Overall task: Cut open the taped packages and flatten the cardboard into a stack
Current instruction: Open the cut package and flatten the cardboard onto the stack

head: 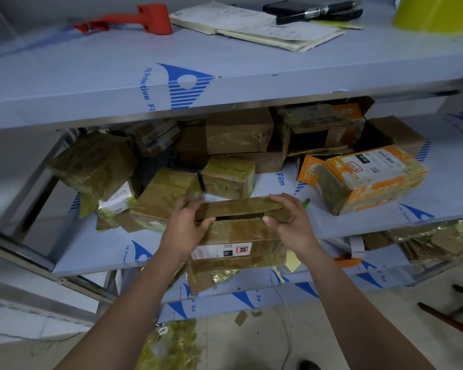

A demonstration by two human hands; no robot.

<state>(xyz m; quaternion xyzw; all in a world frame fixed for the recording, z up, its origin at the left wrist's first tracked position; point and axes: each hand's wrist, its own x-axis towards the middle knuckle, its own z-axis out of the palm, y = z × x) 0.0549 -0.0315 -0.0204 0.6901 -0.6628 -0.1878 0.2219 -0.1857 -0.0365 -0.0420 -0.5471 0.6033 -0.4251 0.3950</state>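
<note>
Lower centre of frame: taped package (238,236) long axis left-right, slit facing up; left hand (183,222) and right hand (289,217) clamped on opposite ends, equally near.

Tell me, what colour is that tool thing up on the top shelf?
The tool is orange-red, seen clearly in the head view.
</note>
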